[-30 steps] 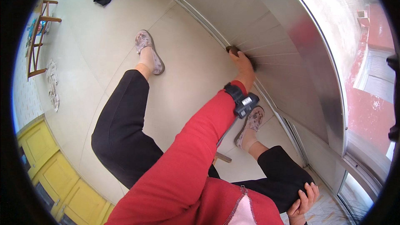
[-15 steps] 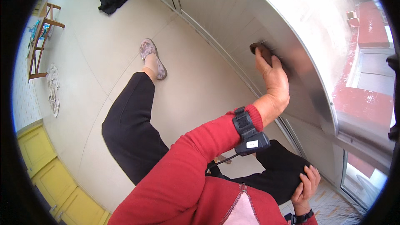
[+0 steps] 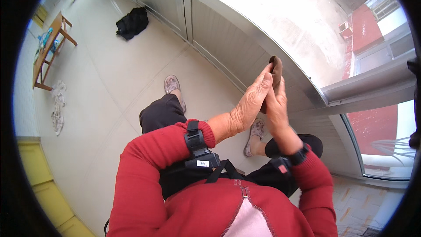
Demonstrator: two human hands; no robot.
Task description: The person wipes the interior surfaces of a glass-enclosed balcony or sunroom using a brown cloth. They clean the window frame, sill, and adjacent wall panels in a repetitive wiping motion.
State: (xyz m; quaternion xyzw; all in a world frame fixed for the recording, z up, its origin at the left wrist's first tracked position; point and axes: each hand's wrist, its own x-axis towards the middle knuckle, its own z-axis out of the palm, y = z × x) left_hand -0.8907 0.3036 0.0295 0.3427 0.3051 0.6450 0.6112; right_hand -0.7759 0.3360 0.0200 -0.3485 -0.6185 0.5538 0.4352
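Observation:
A small, soft-looking brown folded cloth (image 3: 276,69) sticks up between my two palms, in front of the panelled lower wall. My left hand (image 3: 251,101) presses against it from the left, fingers straight and together. From the other side my right hand (image 3: 276,110) lies flat against it, so the cloth is sandwiched between the hands; most of it is hidden. Both wrists carry black straps with small boxes.
A metal-framed window ledge (image 3: 302,77) runs above the grey wall panel (image 3: 219,55) at the right. A black cloth heap (image 3: 133,23) lies on the pale floor. At the left stand a wooden bench (image 3: 46,55), a whitish rag (image 3: 57,109) and yellow cabinets (image 3: 37,175).
My left hand has come away from the wall panel, bringing the brown cloth back toward me. My right hand has left my knee and joined it. The view has shifted.

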